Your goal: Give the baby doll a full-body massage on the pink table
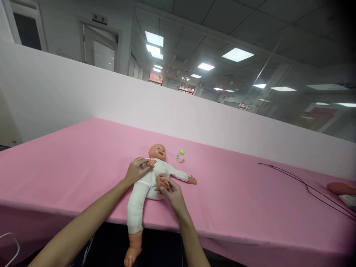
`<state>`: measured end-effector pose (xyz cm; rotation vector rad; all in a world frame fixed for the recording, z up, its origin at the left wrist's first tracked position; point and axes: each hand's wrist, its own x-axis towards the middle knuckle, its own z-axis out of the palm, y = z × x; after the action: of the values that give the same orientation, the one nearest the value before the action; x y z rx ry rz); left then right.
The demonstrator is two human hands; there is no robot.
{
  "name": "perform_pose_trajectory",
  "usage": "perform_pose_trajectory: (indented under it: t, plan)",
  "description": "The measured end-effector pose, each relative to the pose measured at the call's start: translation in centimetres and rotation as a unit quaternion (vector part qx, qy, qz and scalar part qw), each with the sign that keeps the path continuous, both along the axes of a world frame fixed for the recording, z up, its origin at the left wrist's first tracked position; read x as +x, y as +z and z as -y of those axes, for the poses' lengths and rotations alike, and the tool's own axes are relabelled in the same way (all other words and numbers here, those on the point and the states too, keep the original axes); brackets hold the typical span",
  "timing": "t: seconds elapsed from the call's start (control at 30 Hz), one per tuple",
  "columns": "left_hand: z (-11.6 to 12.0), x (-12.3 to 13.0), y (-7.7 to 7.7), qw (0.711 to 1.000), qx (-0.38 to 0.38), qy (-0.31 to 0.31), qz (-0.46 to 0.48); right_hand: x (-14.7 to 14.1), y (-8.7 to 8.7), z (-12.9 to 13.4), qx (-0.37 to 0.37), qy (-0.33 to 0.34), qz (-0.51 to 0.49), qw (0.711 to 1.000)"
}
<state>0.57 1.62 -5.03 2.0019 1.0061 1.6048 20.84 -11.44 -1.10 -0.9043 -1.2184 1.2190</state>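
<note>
A baby doll with a white cloth body lies on its back on the pink-covered table. My left hand is closed round the doll's hand, which is bent in over its chest. Lower down, my right hand grips the doll's foot, with that leg folded up toward the belly. The doll's other leg stretches down past the table's front edge. Its other arm points out to the right, and nothing touches it. Beside the doll's head stands a small white bottle with a green cap.
Black cables run across the table's right side. A reddish-brown rounded object and a white item lie at the far right edge. A white partition borders the table's back, with glass above it. A white cable hangs at lower left.
</note>
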Motion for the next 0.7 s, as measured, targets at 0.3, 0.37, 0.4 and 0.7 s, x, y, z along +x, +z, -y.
perform_pose_trajectory:
  t: [0.3,0.37,0.4,0.7]
  plan:
    - [-2.5,-1.2,-0.6,0.949,-0.116,0.105,0.275,2.5,-2.3,7.6,-0.015,0.102,0.011,0.995]
    - [-3.3,-2.0,-0.8,0.901,-0.174,0.152,0.366,3.0,-4.0,10.0,-0.044,0.159,0.011,0.986]
    - [-3.6,-2.3,-0.9,0.879,-0.199,0.171,0.397,3.2,-4.8,10.7,-0.058,0.174,0.013,0.983]
    - [-0.5,-0.3,0.5,0.99,-0.048,0.039,0.124,0.7,0.0,4.5,-0.017,-0.01,0.018,1.0]
